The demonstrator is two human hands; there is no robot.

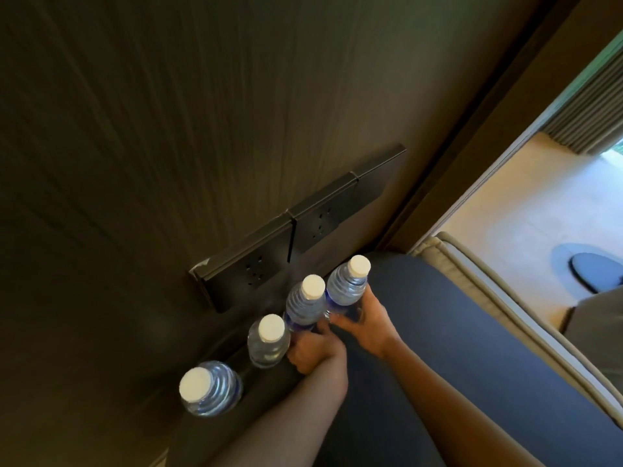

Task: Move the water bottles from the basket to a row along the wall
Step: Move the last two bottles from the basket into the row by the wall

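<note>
Several clear water bottles with white caps stand in a row close to the dark wood-grain wall point(168, 129). My right hand point(365, 321) is closed around the lower part of the far-right bottle point(349, 284). My left hand point(315, 348) grips the base of the bottle beside it point(306, 303). To the left of my hands stand a third bottle point(268, 342) and a blurred fourth bottle point(209, 387), untouched. The basket is out of sight.
A black panel of power sockets point(303, 224) is mounted on the wall just behind the bottles. A dark blue surface point(455, 348) lies under my arms. To the right are a beige cushioned edge point(472, 274) and bright floor point(539, 203).
</note>
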